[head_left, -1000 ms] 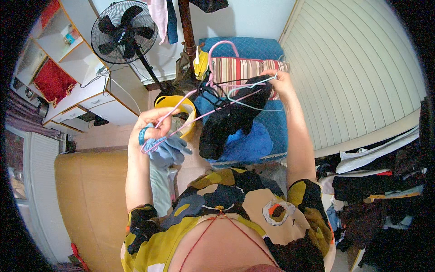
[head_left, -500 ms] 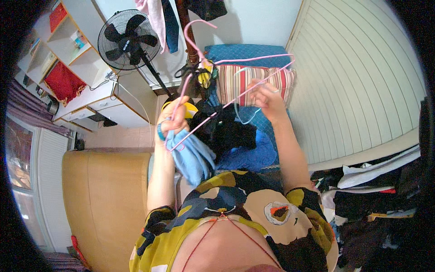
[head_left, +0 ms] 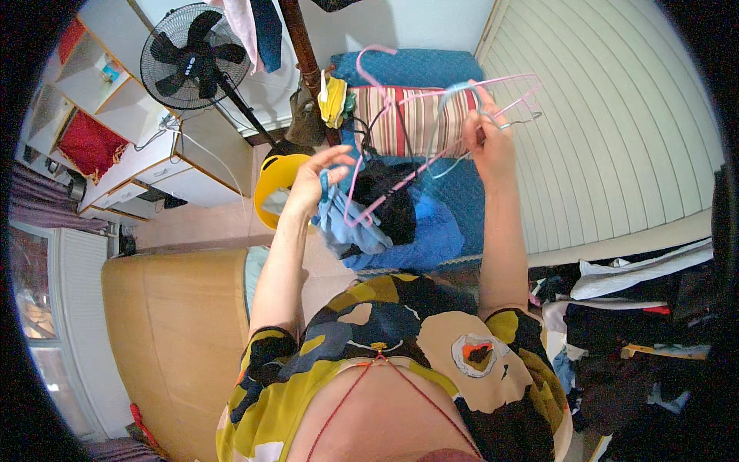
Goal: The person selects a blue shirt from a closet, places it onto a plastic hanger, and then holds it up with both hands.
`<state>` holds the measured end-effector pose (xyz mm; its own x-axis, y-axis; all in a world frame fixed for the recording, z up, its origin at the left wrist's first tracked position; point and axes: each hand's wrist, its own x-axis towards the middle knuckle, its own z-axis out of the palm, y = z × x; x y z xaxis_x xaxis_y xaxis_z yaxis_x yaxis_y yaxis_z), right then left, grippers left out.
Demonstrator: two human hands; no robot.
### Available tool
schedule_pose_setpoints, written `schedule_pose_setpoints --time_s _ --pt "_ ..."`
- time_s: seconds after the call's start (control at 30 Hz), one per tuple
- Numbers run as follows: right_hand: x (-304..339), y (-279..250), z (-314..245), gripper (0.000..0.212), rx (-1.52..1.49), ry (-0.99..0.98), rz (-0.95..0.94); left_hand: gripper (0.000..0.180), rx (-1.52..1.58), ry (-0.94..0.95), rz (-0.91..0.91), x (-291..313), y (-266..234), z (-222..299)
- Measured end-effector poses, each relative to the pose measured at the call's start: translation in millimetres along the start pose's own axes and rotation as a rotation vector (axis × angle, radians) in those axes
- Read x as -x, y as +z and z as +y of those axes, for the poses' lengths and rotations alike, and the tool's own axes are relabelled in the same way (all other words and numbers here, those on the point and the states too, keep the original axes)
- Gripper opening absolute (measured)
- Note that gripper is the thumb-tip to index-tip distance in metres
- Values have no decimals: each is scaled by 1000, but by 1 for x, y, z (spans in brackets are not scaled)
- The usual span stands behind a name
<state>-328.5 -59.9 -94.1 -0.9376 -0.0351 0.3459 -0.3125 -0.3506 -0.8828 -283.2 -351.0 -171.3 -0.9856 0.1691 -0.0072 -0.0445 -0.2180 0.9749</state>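
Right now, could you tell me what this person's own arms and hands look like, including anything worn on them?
Both forearms are bare, and the left hand and right hand wear no gloves. I see no watch or rings. Short sleeves end near the upper arms, part of a top patterned in yellow, black, grey and beige patches.

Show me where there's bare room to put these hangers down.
Bare: the tan surface left of the left arm, and the pale slatted panel right of the right hand. Crowded: the blue bedding ahead carries dark and blue clothes; folded clothes pile up at right. The left hand grips a light-blue garment; the right grips the hangers.
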Motion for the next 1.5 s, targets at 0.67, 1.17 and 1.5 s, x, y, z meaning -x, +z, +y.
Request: schedule_pose_setpoints --time_s 0.67,1.17,1.5 --pt "17 -37 26 34 190 -51 274 36 -118 -180 120 -37 5 -70" --pt "14 -41 65 32 -169 292 19 24 -355 -135 -191 13 -9 -28" --pt "29 -117 121 34 103 455 293 47 -52 -3 223 45 -27 33"
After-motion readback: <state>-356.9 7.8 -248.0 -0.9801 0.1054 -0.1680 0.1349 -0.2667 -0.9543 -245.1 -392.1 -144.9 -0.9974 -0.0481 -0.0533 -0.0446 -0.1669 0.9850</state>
